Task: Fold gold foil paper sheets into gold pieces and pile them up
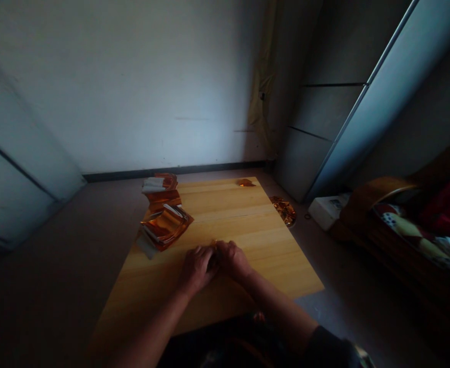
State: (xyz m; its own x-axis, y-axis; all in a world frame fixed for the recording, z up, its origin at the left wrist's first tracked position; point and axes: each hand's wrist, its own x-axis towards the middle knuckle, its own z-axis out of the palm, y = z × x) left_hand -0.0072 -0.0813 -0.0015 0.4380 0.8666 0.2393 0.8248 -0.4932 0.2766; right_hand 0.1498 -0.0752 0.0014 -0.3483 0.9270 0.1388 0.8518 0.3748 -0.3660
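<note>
Orange foil sliver (215,245) at fingertips, mid-desk toward near edge. Left hand (197,269) and right hand (232,260) together around it, knuckles up, grip closed; clamped on sliver or not, cannot tell. Pine desk (228,214) beneath both. Near left, crumpled foil sheets (165,227) piled at desk edge, white strip (154,184) beyond. Foil scrap (245,182) at far edge. Crumpled foil clump (284,211) on floor (316,286) just right of desk.
</note>
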